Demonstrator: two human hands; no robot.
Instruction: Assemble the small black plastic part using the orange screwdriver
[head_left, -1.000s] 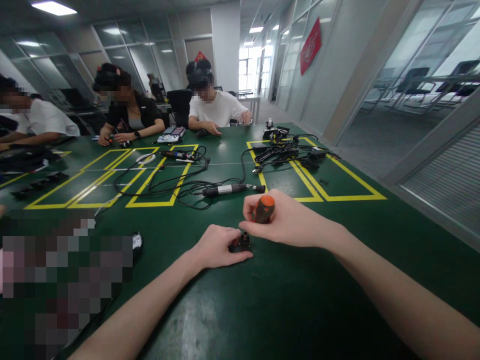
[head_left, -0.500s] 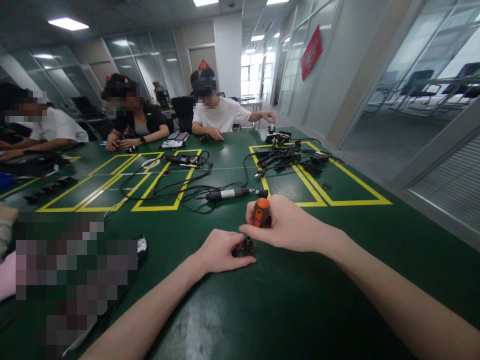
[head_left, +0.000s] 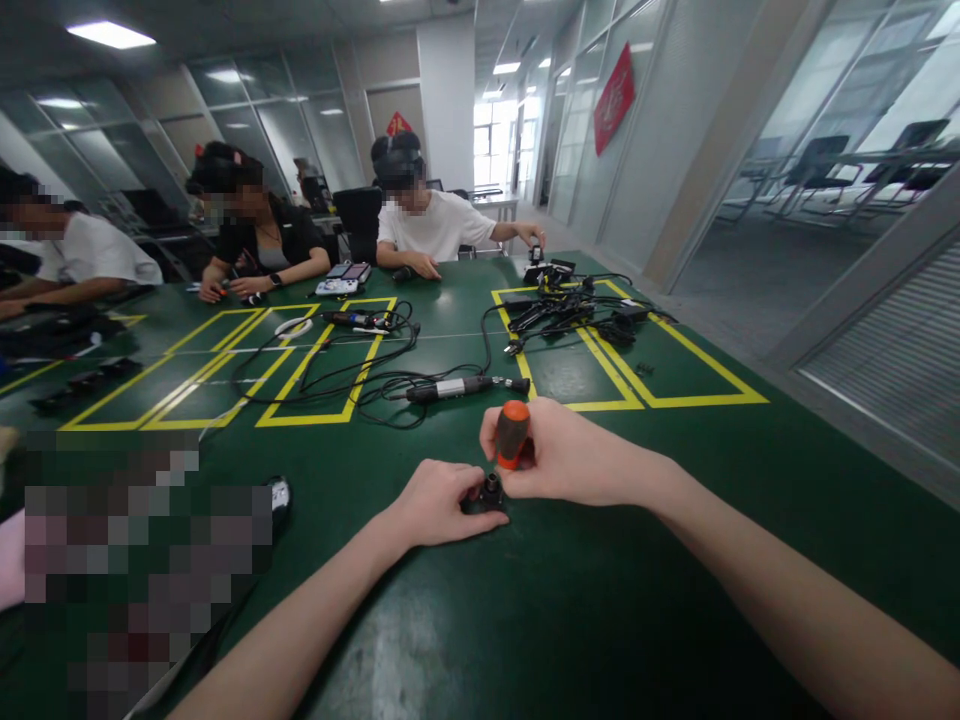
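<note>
With our left hand (head_left: pixel 442 505) we clasp a black part (head_left: pixel 492 494) on the green table (head_left: pixel 450 620) — thumb and fingers around it. Our right hand (head_left: pixel 562 455), just beside, grips an orange-topped tool (head_left: pixel 513 435) — we cannot tell whether tool and part touch.

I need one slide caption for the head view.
Left hand holds a small black part; right hand grips an orange-topped handle.
</note>
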